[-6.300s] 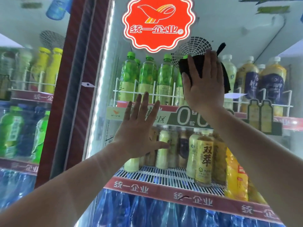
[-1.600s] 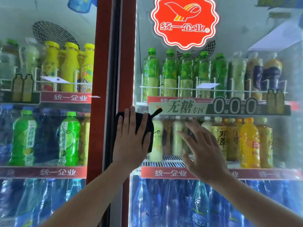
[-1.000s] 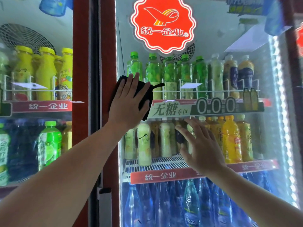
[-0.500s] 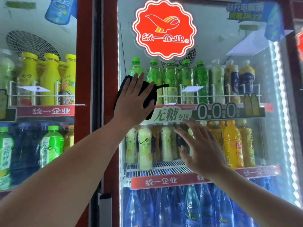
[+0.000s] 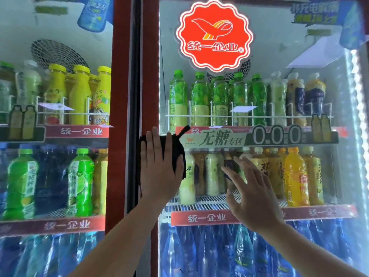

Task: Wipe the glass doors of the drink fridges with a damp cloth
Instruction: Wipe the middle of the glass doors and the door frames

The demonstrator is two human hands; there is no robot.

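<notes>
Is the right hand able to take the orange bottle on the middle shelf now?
Probably not: the right hand is spread before the glass door, which looks shut, and the orange bottle stands behind that glass.

The left hand covers most of the black cloth; only its right edge, a strip at the left and a loop at the top are exposed. Contact between the right hand and the glass door cannot be determined. Its fingertips are blurred, and it hides parts of several middle-shelf bottles. Both forearms and the blue bottles are cut off by the bottom edge. The left fridge door is cut off at the left edge. The poster lettering at upper right is blurred and unreadable.
</notes>
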